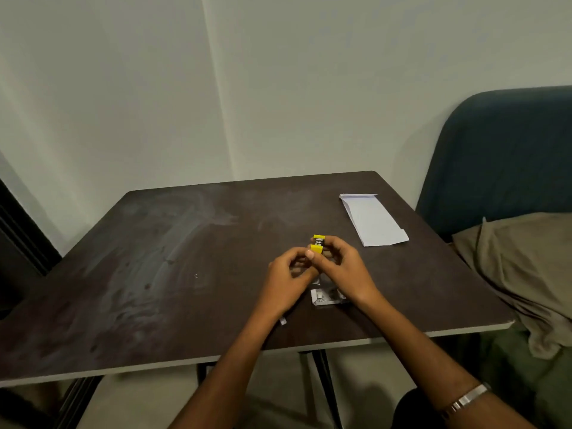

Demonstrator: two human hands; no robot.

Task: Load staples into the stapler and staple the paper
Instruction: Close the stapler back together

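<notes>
From the head camera, both bare hands meet above the middle of a dark brown, smudged wooden surface (154,258). The small yellow stapler with a metal body (318,243) sits between them, lifted off the surface, its yellow ends showing above the fingers and its top seemingly hinged open, though that is hard to tell. The right hand (346,267) curls round the stapler from the right, its grip closed on the stapler's body. The left hand (291,274) comes in from the left with fingers bent, thumb tip pressed against the lower yellow part; its grip is narrow and pinching the stapler there.

Just under the wrists, a small torn whitish staple packet with silvery contents (325,298) lies on the surface. The folded white sheet of paper (373,221) lies flat near the far right corner, well apart from the hands. A silver metal bracelet (469,396) circles the right forearm. A dark teal padded chair (501,156) stands to the right.
</notes>
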